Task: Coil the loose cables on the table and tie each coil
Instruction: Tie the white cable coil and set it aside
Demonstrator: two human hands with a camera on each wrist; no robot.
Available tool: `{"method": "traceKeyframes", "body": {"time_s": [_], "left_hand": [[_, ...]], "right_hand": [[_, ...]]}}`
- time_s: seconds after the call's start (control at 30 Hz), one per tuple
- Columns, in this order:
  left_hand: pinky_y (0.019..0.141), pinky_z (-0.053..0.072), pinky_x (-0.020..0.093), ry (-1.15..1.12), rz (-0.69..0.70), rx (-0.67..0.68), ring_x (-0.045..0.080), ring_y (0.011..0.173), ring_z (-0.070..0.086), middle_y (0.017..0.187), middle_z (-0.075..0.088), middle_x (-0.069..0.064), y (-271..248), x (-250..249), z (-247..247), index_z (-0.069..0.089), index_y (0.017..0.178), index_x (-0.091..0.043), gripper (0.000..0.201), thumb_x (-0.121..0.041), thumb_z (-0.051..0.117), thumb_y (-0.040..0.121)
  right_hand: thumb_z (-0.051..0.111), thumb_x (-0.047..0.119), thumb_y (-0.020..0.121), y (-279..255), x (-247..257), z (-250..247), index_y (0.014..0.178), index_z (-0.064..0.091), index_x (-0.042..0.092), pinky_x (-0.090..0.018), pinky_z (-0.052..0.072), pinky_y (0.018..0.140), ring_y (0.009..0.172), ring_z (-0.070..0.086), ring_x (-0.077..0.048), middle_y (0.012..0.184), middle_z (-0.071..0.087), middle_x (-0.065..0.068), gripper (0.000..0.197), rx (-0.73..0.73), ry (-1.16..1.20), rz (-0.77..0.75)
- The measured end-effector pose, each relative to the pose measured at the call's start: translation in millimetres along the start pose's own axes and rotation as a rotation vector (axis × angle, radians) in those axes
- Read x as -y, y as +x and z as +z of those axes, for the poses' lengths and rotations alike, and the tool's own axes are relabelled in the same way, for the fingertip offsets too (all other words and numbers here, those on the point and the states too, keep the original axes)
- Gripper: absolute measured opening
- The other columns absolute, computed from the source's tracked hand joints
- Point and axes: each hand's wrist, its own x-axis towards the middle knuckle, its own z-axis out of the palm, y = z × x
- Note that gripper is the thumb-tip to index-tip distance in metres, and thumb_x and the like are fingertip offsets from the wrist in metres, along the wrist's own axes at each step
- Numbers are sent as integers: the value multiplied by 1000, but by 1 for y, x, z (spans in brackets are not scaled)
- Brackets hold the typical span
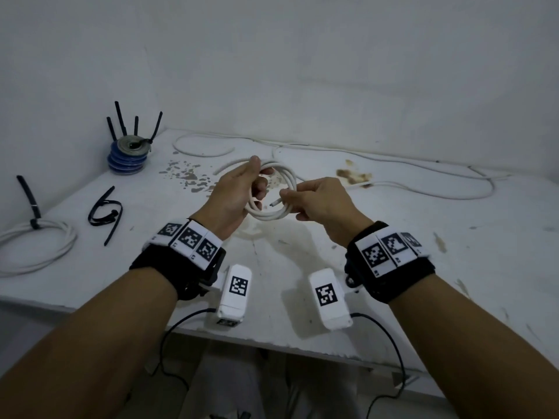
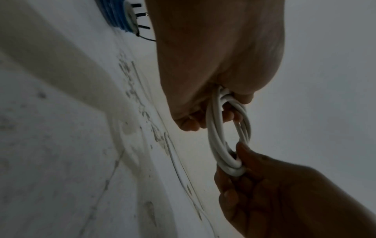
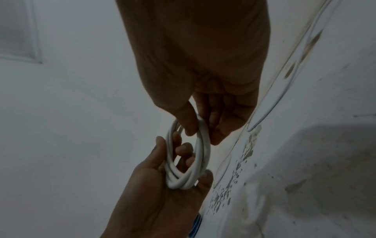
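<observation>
A white cable coil of several loops hangs in the air above the middle of the table. My left hand grips the coil's left side, thumb on top and fingers through the loops. My right hand pinches the coil's right side together with the cable's free end, whose plug points left into the ring. In the left wrist view the coil stretches from my left hand down to my right hand. In the right wrist view my right hand pinches the top of the coil.
A tied white coil with a black tie lies at the left edge. Loose black ties lie beside it. A stack of blue rolls with upright black ties stands at the back left. Loose white cables trail along the back.
</observation>
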Motion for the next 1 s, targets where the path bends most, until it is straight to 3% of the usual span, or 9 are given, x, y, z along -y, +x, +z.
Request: {"method": "traceKeyframes", "body": {"time_s": [0.1,0.23,0.37,0.5,0.57,0.67,0.77,0.9,1.0], "left_hand": [[65,43,22,414,225,-158,6,65,52,73,60,-5,-1,-3,-4,67,86,-17,25,-40,64,93],[57,38,19,628,536,-350,7,57,40,65,46,-6,0,-13,-8,60,84,-18,34,-41,84,74],[74,49,31,823,263,-397,14,80,59,89,61,-4,2,-23,-7,56,115,-21,65,-68,72,72],[83,49,37,1100,233,-332,20,95,60,103,62,2,-1,-22,-14,64,118,-27,69,-79,60,73],[95,49,41,1053,199,-207,19,113,57,119,60,3,2,-21,-19,71,113,-29,63,-77,62,73],[77,54,35,866,29,-41,16,88,68,90,73,0,3,-27,-23,77,87,-18,46,-63,69,79],[57,49,26,843,8,-97,13,58,67,68,73,3,4,-30,-18,76,74,-9,44,-53,73,82],[61,54,31,869,0,-121,17,60,73,63,73,5,0,-20,-6,73,77,-3,43,-41,62,94],[67,59,35,715,-78,-101,25,72,75,75,75,16,-2,-20,-5,70,87,7,27,-13,56,98]], "right_hand": [[69,19,92,5,-3,-6,91,74,-5,-24,54,65,62,65,-9,80,73,-11,25,-11,-16,40],[66,25,94,5,-3,-8,87,74,-1,-25,51,62,74,65,-16,92,74,-18,28,-32,-94,-17],[67,25,93,6,4,-10,80,73,-2,-30,50,60,70,59,-21,88,72,-24,30,-97,-137,-83],[67,21,93,6,3,-13,78,74,2,-33,53,57,63,60,-22,82,72,-22,25,-119,-183,-122],[67,20,92,5,0,-14,78,74,4,-40,58,62,61,62,-27,79,73,-18,22,-128,-208,-133],[70,23,90,5,-4,-12,78,75,7,-44,59,66,67,69,-32,73,74,-10,21,-145,-264,-161],[71,26,89,7,-5,-8,80,74,10,-34,57,64,56,66,-9,67,73,1,20,-201,-331,-182],[73,27,87,10,-4,0,78,71,10,-34,59,63,59,69,-16,64,71,-2,20,-263,-353,-197],[75,26,85,11,-7,2,79,71,8,-38,60,67,62,70,-20,65,71,-5,19,-262,-339,-185]]}}
